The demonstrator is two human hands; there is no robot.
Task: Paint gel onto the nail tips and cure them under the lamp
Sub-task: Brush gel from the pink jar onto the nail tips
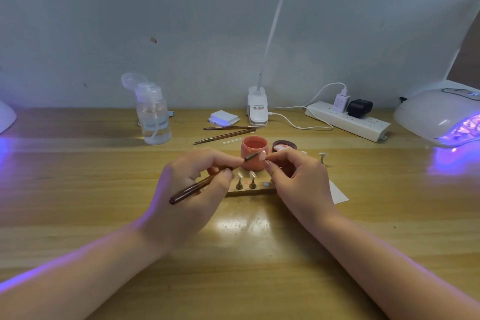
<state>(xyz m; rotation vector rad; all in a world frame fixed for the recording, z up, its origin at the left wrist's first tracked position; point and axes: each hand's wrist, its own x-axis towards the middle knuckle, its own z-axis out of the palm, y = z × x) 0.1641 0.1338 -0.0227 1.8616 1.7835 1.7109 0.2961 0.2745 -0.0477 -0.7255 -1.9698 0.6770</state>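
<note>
My left hand (pixel 192 189) grips a dark brown gel brush (pixel 197 187), its tip reaching up and right to a pink nail tip (pixel 262 155). My right hand (pixel 298 179) pinches that nail tip by its small stand, in front of the open pot of coral gel (pixel 254 148). Two unpainted nail tips on brass stands (pixel 245 181) sit on a wooden base (pixel 252 192) between my hands. Another tip on a stand (pixel 322 157) is to the right. The white curing lamp (pixel 441 117) glows violet at the far right.
The gel pot's lid (pixel 284 147) lies beside the pot. Two spare brushes (pixel 228 132), a pad stack (pixel 223 117), a pump bottle (pixel 153 117), a clip desk lamp (pixel 257 109) and a power strip (pixel 348 121) line the back. Another violet-lit lamp (pixel 6 118) sits at the left edge.
</note>
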